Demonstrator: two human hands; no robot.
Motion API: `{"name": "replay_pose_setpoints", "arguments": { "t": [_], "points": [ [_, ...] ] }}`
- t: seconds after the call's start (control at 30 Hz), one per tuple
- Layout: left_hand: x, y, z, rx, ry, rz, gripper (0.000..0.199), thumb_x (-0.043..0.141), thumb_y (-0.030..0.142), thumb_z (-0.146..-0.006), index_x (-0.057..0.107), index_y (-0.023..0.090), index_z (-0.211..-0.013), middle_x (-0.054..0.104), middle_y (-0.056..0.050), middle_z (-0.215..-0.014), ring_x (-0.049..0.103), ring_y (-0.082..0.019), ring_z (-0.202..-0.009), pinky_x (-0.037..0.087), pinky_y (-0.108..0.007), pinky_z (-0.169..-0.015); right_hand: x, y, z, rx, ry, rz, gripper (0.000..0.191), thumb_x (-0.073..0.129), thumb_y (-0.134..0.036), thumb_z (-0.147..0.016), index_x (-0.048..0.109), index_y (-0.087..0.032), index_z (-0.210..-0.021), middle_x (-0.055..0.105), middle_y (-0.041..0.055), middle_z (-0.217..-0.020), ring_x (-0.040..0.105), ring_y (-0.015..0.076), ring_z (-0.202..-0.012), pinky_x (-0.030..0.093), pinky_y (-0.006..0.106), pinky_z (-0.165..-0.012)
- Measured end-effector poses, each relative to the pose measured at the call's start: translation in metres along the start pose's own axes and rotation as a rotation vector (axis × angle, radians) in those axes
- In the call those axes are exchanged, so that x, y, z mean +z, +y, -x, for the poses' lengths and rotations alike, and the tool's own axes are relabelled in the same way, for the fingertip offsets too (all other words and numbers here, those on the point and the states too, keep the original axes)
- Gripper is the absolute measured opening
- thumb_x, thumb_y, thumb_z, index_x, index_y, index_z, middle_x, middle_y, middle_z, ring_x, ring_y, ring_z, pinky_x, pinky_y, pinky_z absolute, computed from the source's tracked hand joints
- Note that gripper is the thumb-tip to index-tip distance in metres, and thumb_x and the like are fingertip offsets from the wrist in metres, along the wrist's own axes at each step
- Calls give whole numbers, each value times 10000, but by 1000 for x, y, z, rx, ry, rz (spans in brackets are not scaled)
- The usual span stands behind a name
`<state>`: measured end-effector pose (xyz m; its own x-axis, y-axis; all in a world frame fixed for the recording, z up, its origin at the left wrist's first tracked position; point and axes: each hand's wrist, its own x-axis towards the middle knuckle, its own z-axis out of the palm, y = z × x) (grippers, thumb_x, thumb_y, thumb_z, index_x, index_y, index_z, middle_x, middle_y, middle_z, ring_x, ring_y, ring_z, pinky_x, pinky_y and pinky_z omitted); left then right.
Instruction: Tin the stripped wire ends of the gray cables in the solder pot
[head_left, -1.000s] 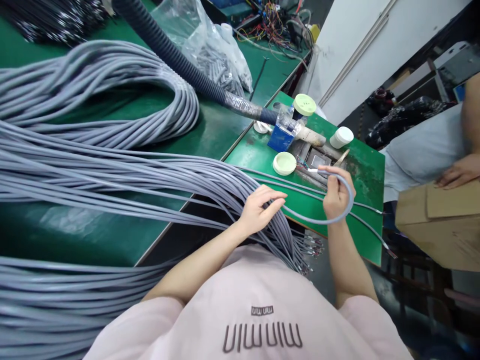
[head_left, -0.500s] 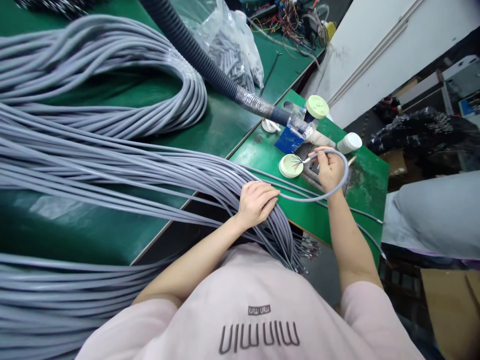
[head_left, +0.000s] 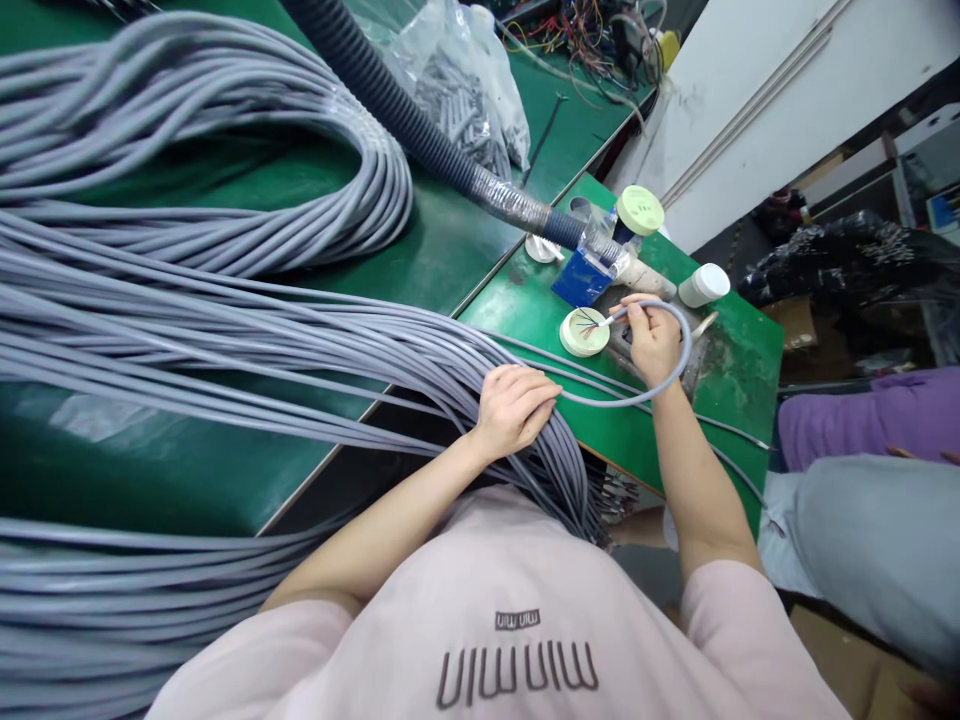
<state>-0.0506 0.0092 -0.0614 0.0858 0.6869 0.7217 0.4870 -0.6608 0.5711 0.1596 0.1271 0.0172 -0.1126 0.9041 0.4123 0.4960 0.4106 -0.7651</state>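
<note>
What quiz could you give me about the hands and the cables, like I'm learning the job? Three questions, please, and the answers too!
1. Which hand holds the cable near its bare wires: (a) left, (b) right, (c) neither?
2. True or false: the left hand is on the bundle.
3. Fill the gap: in this view, the wires show against a round, pale green ____.

Key:
1. b, the right hand.
2. True.
3. Tub.
</note>
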Motion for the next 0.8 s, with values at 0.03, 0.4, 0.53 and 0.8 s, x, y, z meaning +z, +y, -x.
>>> {"name": "replay_pose_setpoints", "arguments": {
  "t": [0.03,0.4,0.53,0.8],
  "points": [
    [0,0,0,-3,-5,-1,227,621,200,-853,647,255,-1072,745,-11,-989,657,-185,-1011,389,-392,-963,0,1,1,1,-1,2,257,501,-434,-953,626,-209,-937,724,43,-839,689,173,-728,584,330,-705],
    [2,-2,2,-16,-19,-1,235,619,201,-856,648,262,-1081,746,-11,-1003,656,-192,-1020,378,-405,-967,0,-1,-4,13,-3,32,305,490,-488,-947,616,-212,-903,702,27,-774,671,160,-678,574,301,-660],
    [2,-1,2,-21,-23,-8,230,619,204,-857,653,257,-1079,745,-17,-1016,657,-195,-1016,383,-408,-964,1,3,-14,48,-34,38,313,508,-493,-932,616,-206,-873,690,20,-727,670,166,-644,565,306,-626],
    [2,-2,2,-19,-13,-9,258,622,209,-854,653,265,-1103,741,-22,-1057,654,-201,-1049,392,-408,-970,7,9,-25,92,-49,84,282,543,-454,-910,608,-194,-820,679,6,-682,640,146,-566,533,284,-562]
  ]
}}
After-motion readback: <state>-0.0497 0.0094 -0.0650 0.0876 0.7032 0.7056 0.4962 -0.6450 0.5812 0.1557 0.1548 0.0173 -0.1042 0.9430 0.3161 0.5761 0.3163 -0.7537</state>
